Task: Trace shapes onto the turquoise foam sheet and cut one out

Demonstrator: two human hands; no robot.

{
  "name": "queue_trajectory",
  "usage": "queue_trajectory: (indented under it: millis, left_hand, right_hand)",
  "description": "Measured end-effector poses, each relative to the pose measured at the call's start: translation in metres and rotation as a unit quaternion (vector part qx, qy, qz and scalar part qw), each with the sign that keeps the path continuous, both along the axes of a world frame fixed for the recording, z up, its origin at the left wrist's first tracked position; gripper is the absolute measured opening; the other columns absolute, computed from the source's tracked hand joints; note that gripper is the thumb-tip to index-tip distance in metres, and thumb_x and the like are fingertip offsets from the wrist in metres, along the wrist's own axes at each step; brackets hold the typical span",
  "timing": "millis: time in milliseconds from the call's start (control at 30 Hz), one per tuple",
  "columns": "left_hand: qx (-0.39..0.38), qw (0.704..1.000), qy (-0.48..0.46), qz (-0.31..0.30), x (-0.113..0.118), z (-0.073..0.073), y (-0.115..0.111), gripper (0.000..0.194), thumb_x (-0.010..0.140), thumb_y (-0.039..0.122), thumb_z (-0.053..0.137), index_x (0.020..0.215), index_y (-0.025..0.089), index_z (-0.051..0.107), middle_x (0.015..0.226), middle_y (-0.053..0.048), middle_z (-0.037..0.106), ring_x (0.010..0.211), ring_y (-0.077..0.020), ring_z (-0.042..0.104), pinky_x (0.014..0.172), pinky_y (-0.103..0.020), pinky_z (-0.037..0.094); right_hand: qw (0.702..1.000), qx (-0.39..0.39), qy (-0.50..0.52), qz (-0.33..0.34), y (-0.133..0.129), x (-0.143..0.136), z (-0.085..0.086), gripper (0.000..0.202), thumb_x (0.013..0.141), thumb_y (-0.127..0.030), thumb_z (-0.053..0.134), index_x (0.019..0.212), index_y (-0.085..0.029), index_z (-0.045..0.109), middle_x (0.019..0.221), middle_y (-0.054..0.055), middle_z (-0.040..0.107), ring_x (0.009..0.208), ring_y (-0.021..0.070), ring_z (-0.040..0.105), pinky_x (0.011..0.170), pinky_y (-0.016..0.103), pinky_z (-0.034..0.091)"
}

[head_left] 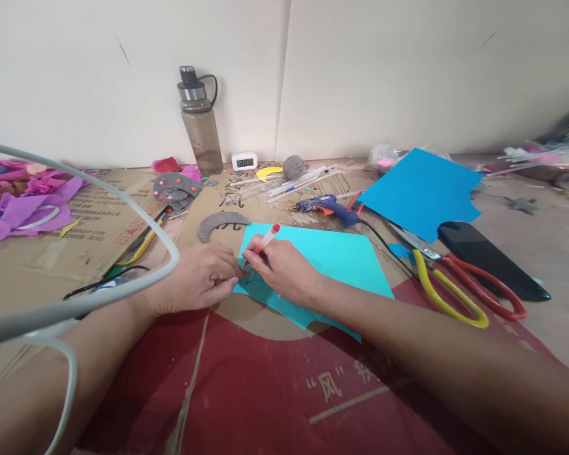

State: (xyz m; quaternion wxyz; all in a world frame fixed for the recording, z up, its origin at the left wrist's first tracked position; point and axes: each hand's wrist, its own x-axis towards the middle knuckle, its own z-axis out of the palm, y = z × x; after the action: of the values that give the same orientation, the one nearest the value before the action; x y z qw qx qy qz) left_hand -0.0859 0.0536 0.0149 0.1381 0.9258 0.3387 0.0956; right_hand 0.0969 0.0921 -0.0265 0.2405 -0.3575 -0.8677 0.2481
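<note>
A sheet of turquoise paper point(336, 249) lies on the cardboard in front of me, with dark curved lines drawn near its left side. My right hand point(279, 268) grips a white pen with a red end point(269, 236); its tip is hidden by the fingers, low over the drawn lines. At the paper's left edge, my left hand point(201, 275) presses down with curled fingers held together. Whether anything small lies beneath those fingertips is hidden. Just beyond the left hand is a grey crescent point(222, 222).
Scissors point(429, 249), a black phone point(490, 259) and blue paper point(422, 189) lie right. Behind are a glue gun point(329, 205), yarn ball point(294, 167), clock point(244, 162) and bottle point(201, 133). A pale cable point(137, 208) crosses the left foreground; purple scraps point(42, 205) lie left.
</note>
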Motion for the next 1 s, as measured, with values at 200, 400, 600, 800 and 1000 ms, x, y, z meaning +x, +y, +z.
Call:
queue_trajectory:
  millis: [200,400,600,800,1000]
  left_hand:
    - [0.012,1.000,0.023,-0.009,0.0004,0.0020,0.0007,0.022,0.082,0.013,0.043,0.064,0.016,0.057,0.070,-0.006,0.064,0.079,-0.0197,0.058,0.074,-0.030,0.044]
    - [0.010,1.000,0.014,-0.002,-0.0025,0.0002,-0.0003,0.025,0.084,0.017,0.043,0.067,0.016,0.061,0.074,-0.006,0.067,0.073,-0.0174,0.061,0.071,-0.027,0.044]
    - [0.009,0.999,0.038,-0.002,-0.0044,0.0016,-0.0011,0.022,0.083,0.017,0.044,0.069,0.017,0.061,0.070,-0.005,0.067,0.065,-0.0165,0.060,0.061,-0.026,0.040]
    - [0.022,0.997,0.077,-0.010,-0.0065,0.0008,-0.0001,0.028,0.084,0.018,0.044,0.056,0.017,0.048,0.055,-0.002,0.055,0.053,-0.0134,0.050,0.054,-0.028,0.031]
    - [0.021,0.994,0.104,-0.003,-0.0079,-0.0005,-0.0007,0.023,0.083,0.018,0.044,0.060,0.018,0.049,0.056,-0.001,0.056,0.053,-0.0137,0.050,0.055,-0.029,0.031]
  right_hand:
    - [1.000,0.005,-0.007,0.000,0.0003,-0.0002,-0.0010,0.024,0.094,-0.027,0.043,0.079,-0.017,0.058,0.076,0.003,0.063,0.067,0.0118,0.054,0.062,0.022,0.034]
    - [1.000,0.006,-0.009,0.003,0.0013,0.0005,-0.0007,0.023,0.094,-0.027,0.043,0.079,-0.017,0.057,0.076,0.003,0.062,0.066,0.0114,0.052,0.061,0.022,0.032]
    - [1.000,0.002,-0.017,0.002,0.0015,0.0001,-0.0001,0.024,0.094,-0.029,0.043,0.079,-0.016,0.057,0.073,0.002,0.060,0.063,0.0110,0.049,0.059,0.022,0.031]
    - [1.000,-0.008,-0.024,0.005,0.0021,-0.0015,0.0017,0.026,0.094,-0.028,0.043,0.078,-0.016,0.058,0.072,0.003,0.060,0.063,0.0108,0.050,0.060,0.022,0.031]
    - [1.000,-0.004,-0.013,0.014,0.0032,-0.0026,0.0004,0.024,0.094,-0.028,0.045,0.078,-0.016,0.058,0.073,0.002,0.060,0.065,0.0110,0.050,0.060,0.023,0.031]
